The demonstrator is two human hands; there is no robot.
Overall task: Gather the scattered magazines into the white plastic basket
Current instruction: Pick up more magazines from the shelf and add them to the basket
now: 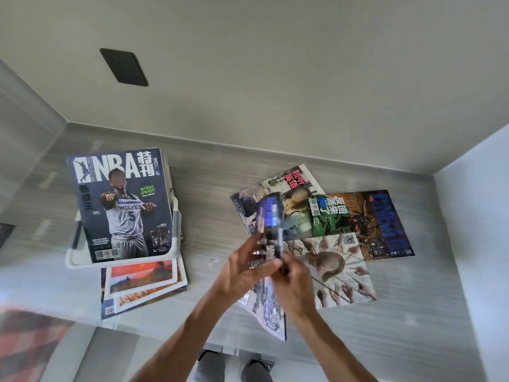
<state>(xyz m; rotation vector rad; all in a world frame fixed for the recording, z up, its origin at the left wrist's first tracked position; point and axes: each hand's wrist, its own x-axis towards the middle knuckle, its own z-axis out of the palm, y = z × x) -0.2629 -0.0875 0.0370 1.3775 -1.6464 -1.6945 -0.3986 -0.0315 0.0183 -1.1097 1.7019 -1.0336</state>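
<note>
At the centre of the frame we grip a blurred magazine (271,224) held upright, our left hand (243,267) and right hand (296,288) both closed on its lower end. At the left, the white basket (77,260) holds a stack topped by the NBA magazine (121,205). More magazines (341,260) lie fanned at right on the grey counter (209,238).
</note>
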